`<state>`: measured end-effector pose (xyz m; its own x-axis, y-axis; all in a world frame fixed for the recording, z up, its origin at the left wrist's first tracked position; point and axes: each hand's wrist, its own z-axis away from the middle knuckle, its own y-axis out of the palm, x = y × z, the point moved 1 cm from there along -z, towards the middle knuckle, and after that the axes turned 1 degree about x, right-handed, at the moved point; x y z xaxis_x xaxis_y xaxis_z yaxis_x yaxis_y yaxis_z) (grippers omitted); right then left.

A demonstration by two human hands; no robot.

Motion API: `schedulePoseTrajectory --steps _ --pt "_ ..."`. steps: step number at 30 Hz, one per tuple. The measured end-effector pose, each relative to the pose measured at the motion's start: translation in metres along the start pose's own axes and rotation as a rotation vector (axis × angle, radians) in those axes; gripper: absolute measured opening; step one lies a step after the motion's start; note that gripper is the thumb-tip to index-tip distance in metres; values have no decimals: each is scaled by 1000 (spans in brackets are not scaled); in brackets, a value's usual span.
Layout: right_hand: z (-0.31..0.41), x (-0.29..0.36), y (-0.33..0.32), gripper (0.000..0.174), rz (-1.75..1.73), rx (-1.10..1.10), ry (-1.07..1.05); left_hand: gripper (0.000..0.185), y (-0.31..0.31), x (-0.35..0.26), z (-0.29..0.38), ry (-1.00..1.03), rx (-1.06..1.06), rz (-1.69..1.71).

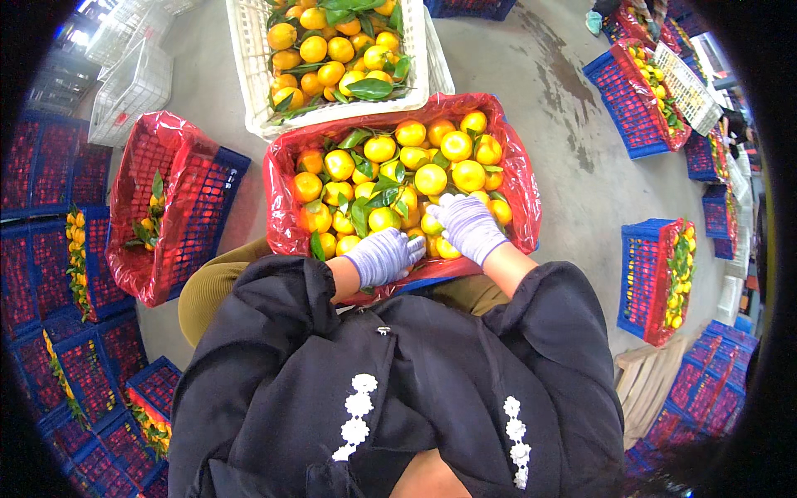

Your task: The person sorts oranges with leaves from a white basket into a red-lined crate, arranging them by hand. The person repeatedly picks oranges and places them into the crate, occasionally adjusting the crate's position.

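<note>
A blue plastic crate lined with a red plastic bag stands right before me, filled with orange-yellow mandarins and some green leaves. Both my hands wear striped, pale purple knit gloves. At the crate's near edge, my left hand has its fingers bent down beside the fruit; whether they grip anything is hidden. To the right of it, my right hand reaches over the near-right mandarins, its fingertips by a greenish-yellow mandarin. The back of the hand conceals whether it holds one.
Beyond the lined crate, a white plastic crate holds leafy mandarins. A tilted red-lined crate with a few fruits is at left. Stacked blue crates line the far left. More filled crates and a wooden pallet are at right.
</note>
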<state>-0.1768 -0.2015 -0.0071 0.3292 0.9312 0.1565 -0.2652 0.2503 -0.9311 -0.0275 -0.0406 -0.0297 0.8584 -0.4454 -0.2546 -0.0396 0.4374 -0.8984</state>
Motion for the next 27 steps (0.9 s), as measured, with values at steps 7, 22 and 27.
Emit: schedulePoseTrajectory --steps 7,22,27 --pt "-9 11 -2 32 8 -166 140 32 -24 -6 -26 110 -22 -279" --pt "-32 23 11 48 231 11 128 93 -6 27 -9 156 -73 -123" --pt "-27 25 -35 52 150 282 137 84 -3 28 -13 267 -100 -359"
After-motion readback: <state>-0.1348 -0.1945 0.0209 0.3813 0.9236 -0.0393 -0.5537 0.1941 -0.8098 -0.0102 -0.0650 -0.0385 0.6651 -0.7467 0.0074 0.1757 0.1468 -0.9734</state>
